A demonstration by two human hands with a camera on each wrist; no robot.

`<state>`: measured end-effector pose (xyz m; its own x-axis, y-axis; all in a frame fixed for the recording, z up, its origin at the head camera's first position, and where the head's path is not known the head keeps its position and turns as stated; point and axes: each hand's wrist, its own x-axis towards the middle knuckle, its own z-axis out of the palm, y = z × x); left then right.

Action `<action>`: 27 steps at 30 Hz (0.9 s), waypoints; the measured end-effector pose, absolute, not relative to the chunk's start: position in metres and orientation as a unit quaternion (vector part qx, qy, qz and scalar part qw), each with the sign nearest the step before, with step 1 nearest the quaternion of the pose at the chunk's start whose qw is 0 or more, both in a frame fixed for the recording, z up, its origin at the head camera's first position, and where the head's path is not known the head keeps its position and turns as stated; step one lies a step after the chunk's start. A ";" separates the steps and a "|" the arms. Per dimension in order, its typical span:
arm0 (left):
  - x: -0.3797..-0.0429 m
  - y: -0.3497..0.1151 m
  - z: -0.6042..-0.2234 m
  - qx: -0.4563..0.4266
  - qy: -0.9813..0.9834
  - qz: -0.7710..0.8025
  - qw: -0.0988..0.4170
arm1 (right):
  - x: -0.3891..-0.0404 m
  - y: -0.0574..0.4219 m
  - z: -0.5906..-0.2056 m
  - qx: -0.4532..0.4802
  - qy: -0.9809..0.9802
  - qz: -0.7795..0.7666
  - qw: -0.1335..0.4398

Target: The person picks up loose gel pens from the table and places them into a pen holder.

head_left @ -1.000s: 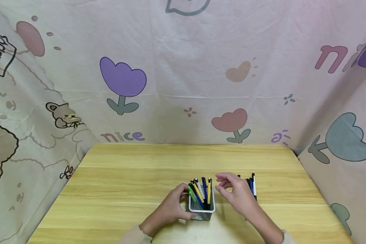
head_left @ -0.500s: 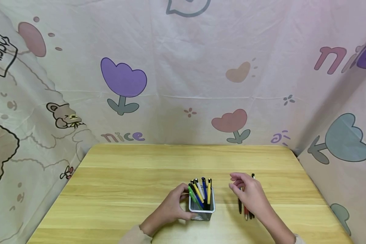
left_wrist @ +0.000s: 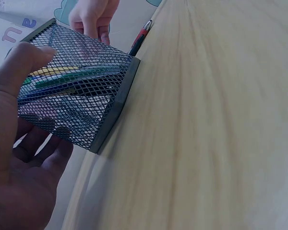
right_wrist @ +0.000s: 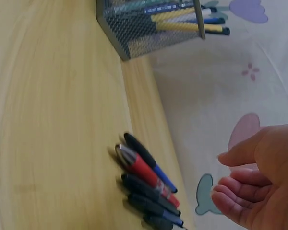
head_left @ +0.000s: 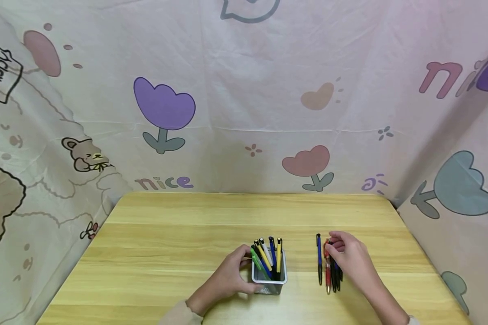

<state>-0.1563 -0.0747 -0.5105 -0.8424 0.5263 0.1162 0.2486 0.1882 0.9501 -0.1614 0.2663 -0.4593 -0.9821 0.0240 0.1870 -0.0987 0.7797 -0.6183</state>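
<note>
A person's left grip [head_left: 231,272] held a mesh cup [head_left: 268,288] of leaning pens [head_left: 279,257] on the counter's [head_left: 187,216] near side. Farther right, the right grip [head_left: 353,253], thumb and fingers narrowly parted, hovered over loose pens [head_left: 328,276].

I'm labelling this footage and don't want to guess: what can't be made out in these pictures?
Head view: upper parts of the dark pens, covered by the right hand.
Left wrist view: details of the stored pens, obscured by the mesh holder.
Right wrist view: the rest of the lowest pen, cut off by the bottom edge.
</note>
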 end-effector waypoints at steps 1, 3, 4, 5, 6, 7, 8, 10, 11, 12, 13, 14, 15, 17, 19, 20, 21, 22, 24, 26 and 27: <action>-0.156 -0.075 -0.511 0.254 0.762 0.584 0.119 | -0.162 0.269 -0.460 0.016 -0.941 0.327 0.088; -0.157 -0.075 -0.511 0.256 0.763 0.582 0.116 | -0.163 0.273 -0.462 0.007 -0.943 0.323 0.079; -0.157 -0.075 -0.511 0.254 0.764 0.582 0.116 | -0.164 0.275 -0.462 0.003 -0.944 0.322 0.074; -0.157 -0.075 -0.511 0.254 0.765 0.581 0.116 | -0.164 0.277 -0.463 -0.001 -0.945 0.319 0.071; -0.157 -0.075 -0.511 0.252 0.766 0.580 0.117 | -0.164 0.278 -0.464 -0.005 -0.947 0.314 0.070; -0.157 -0.075 -0.511 0.250 0.766 0.581 0.118 | -0.165 0.280 -0.465 -0.007 -0.948 0.311 0.068; -0.157 -0.075 -0.511 0.250 0.767 0.580 0.117 | -0.166 0.281 -0.466 -0.010 -0.949 0.308 0.067; -0.156 -0.075 -0.510 0.247 0.768 0.579 0.119 | -0.167 0.283 -0.468 -0.015 -0.952 0.298 0.067; -0.156 -0.075 -0.510 0.247 0.768 0.579 0.118 | -0.167 0.284 -0.469 -0.018 -0.954 0.292 0.066; -0.156 -0.075 -0.510 0.247 0.768 0.579 0.119 | -0.168 0.284 -0.470 -0.021 -0.955 0.287 0.063; -0.156 -0.074 -0.510 0.247 0.768 0.579 0.119 | -0.168 0.285 -0.471 -0.024 -0.957 0.282 0.061; -0.156 -0.074 -0.510 0.247 0.768 0.579 0.119 | -0.169 0.285 -0.472 -0.027 -0.959 0.276 0.059; -0.156 -0.074 -0.510 0.246 0.768 0.580 0.119 | -0.169 0.286 -0.473 -0.029 -0.961 0.269 0.056; -0.156 -0.074 -0.510 0.246 0.767 0.580 0.120 | -0.169 0.286 -0.474 -0.033 -0.964 0.259 0.051; -0.156 -0.074 -0.510 0.246 0.767 0.580 0.120 | -0.170 0.288 -0.477 -0.035 -0.967 0.250 0.048; -0.155 -0.074 -0.509 0.245 0.767 0.580 0.120 | -0.171 0.288 -0.478 -0.035 -0.968 0.246 0.047; -0.155 -0.074 -0.509 0.245 0.768 0.580 0.121 | -0.172 0.289 -0.479 -0.035 -0.969 0.242 0.044; -0.155 -0.074 -0.509 0.245 0.768 0.580 0.121 | -0.172 0.289 -0.480 -0.035 -0.970 0.239 0.041; -0.155 -0.074 -0.510 0.245 0.768 0.579 0.122 | -0.174 0.290 -0.481 -0.036 -0.971 0.234 0.032; -0.156 -0.074 -0.510 0.245 0.767 0.580 0.123 | -0.176 0.291 -0.483 -0.040 -0.972 0.229 0.022; -0.156 -0.074 -0.510 0.246 0.766 0.581 0.123 | -0.176 0.292 -0.483 -0.041 -0.973 0.227 0.017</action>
